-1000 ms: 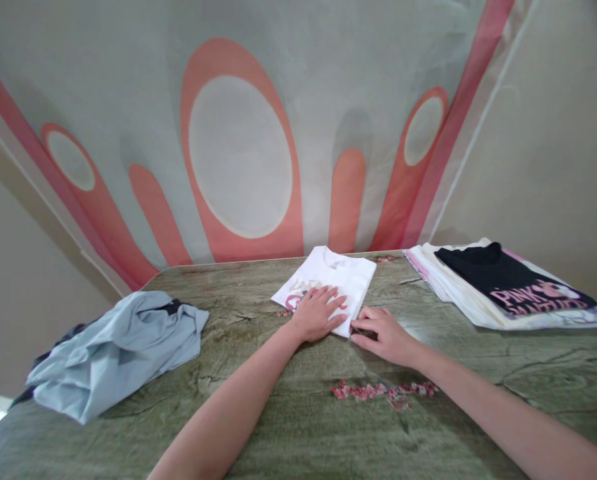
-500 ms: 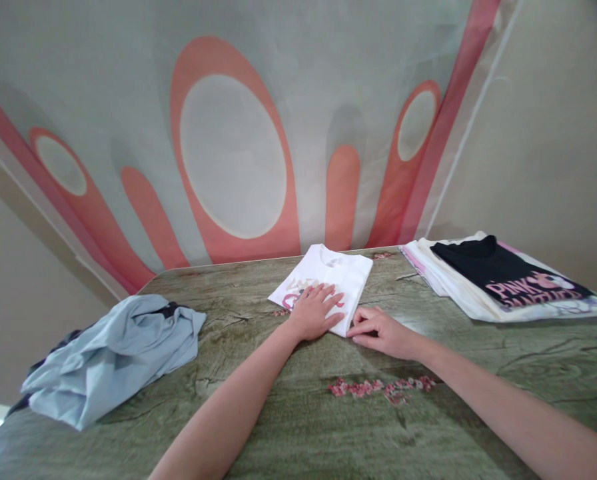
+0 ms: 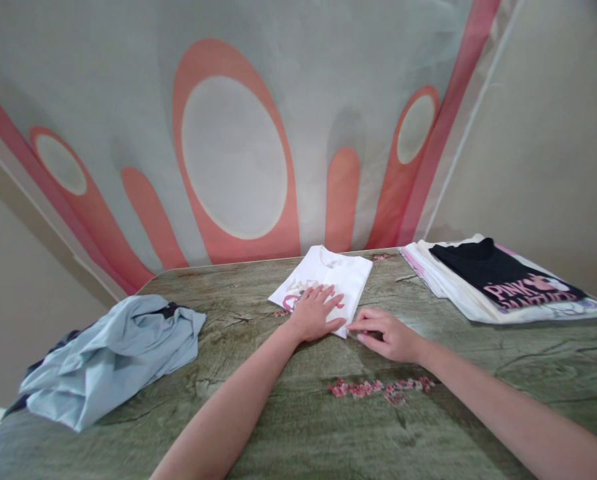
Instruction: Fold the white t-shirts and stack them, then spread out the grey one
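A folded white T-shirt [image 3: 346, 267] with a printed design lies near the far edge of the wood-patterned table. My left hand [image 3: 314, 315] rests flat on its lower part with the fingers spread, covering some of the print. Beside the shirt's near right corner is my right hand [image 3: 386, 335]. Its index fingertip touches that corner, while the thumb sits apart below and holds nothing.
To the right lies a stack of folded shirts [image 3: 446, 280], with a black T-shirt [image 3: 483, 263] on top. A crumpled pile of light blue-grey cloth [image 3: 113, 360] lies at the left edge of the table [image 3: 288, 413]. A patterned wall covering [image 3: 308, 80] rises behind.
My right thumb has drawn back from the shirt's corner, and the index finger now reaches to it. My left hand stays in place on the shirt.
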### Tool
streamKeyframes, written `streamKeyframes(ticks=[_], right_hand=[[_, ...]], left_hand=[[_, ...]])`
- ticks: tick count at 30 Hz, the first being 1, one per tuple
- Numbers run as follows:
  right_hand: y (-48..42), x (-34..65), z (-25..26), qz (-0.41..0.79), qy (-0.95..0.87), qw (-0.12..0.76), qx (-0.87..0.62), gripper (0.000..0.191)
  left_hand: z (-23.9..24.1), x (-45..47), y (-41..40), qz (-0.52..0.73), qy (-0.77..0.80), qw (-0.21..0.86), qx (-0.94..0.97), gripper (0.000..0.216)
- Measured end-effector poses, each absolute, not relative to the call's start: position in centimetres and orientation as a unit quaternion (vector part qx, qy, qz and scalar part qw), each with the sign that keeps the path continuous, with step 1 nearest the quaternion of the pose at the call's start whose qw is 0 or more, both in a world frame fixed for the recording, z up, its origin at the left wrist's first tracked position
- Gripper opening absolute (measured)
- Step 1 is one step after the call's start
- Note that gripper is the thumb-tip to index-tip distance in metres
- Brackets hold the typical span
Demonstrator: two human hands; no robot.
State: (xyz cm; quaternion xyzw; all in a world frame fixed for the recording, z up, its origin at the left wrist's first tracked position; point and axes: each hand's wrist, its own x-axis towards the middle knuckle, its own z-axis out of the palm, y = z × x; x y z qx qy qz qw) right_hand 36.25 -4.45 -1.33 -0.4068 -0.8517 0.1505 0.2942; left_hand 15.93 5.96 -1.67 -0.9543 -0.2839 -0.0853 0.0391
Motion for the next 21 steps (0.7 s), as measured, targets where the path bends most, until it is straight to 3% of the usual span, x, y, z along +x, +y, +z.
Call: streamKeyframes(ticks=[7, 14, 17, 21], right_hand=[[-4.8, 35.2, -0.9, 0.096, -0.882, 0.241, -0.394, 0.025], [-4.8, 35.4, -0.5, 0.087, -0.835, 0.338, -0.426, 0.018], [-4.5, 35.6, -0.7, 0.086, -0.818, 0.341, -0.456, 0.024], [-4.0, 35.8, -1.6, 0.078, -0.82, 0.26, -0.504, 0.039]], left_hand=[[-1.3, 15.9, 5.9, -0.089, -0.279, 0.043, -0.955, 0.057], [-1.0, 16.1, 4.5, -0.079, -0.289, 0.035, -0.954, 0.066], [-1.1, 16.5, 3.1, -0.079, -0.3, 0.031, -0.95, 0.081], [-1.1, 17.1, 1.9, -0.074, -0.318, 0.025, -0.945, 0.089]])
